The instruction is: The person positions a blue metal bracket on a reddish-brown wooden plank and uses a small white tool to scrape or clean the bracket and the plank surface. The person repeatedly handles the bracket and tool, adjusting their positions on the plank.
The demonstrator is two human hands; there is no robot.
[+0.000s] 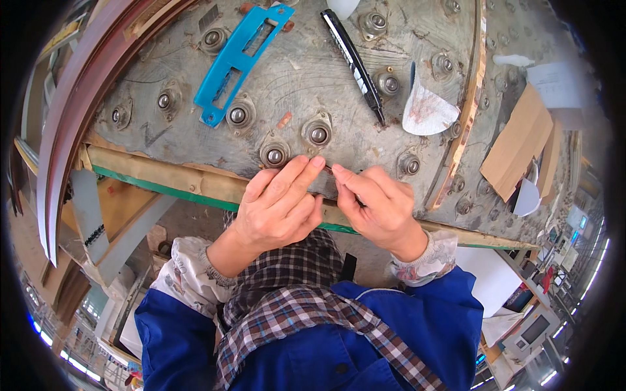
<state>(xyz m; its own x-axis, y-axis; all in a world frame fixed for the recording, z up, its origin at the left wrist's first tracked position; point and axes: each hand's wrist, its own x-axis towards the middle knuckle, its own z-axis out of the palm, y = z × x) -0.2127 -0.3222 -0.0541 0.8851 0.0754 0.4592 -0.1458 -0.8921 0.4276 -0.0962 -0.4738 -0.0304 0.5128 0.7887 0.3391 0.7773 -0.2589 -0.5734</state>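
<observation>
My left hand and my right hand meet over the near edge of the worktable. A small, thin reddish-dark piece shows between their fingertips, too small to name. Thumb and forefinger of my right hand pinch it. On my left hand, the fingers are pressed together and reach toward the piece; whatever lies under them is hidden. Just beyond my fingertips stand metal ball rollers set in the tabletop. A blue plate with two rectangular cutouts and a black marker lie farther away.
Long curved brown strips rise at the left. A narrow wooden strip crosses the table on the right, with white scrap and brown cardboard near it. A green-edged wooden rail borders the tabletop.
</observation>
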